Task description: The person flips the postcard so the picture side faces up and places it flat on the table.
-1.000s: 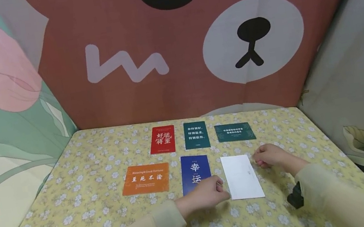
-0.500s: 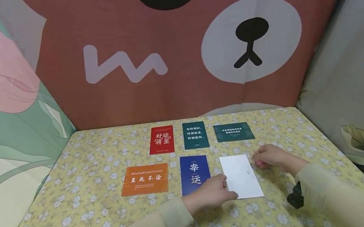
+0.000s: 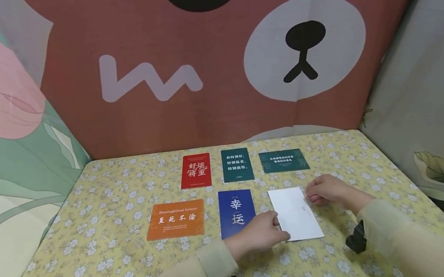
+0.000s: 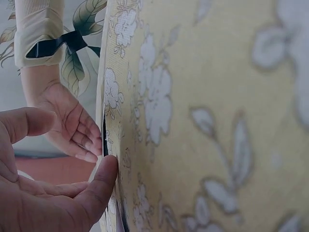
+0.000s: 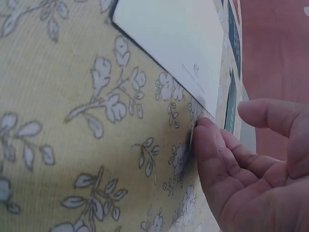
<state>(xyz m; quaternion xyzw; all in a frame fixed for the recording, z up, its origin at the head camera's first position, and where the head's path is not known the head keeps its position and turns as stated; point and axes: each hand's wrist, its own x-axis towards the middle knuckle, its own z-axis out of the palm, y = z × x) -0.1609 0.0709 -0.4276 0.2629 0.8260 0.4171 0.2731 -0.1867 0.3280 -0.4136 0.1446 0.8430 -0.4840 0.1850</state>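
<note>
A plain white card (image 3: 296, 214) with small faint print lies on the flowered tablecloth, at the right end of the nearer row of cards. My left hand (image 3: 259, 233) reaches over the lower end of a blue card (image 3: 236, 208), its fingertips at the white card's left edge and near corner. Apart from the fingertip (image 4: 107, 169) at the card, its fingers stand spread in the left wrist view. My right hand (image 3: 329, 190) is at the white card's right edge near the far corner; one fingertip (image 5: 205, 130) meets the tablecloth beside that edge, and the other fingers are loosely bent.
An orange card (image 3: 175, 220) lies left of the blue one. Behind them, a red card (image 3: 195, 171), an upright green card (image 3: 237, 165) and a sideways green card (image 3: 284, 161) form the farther row. A brown bear-print curtain (image 3: 150, 125) hangs at the table's back edge.
My left hand has moved right, from beside the white card to its near left corner. The card has shifted and turned slightly. My right hand has stayed at the card's right side.
</note>
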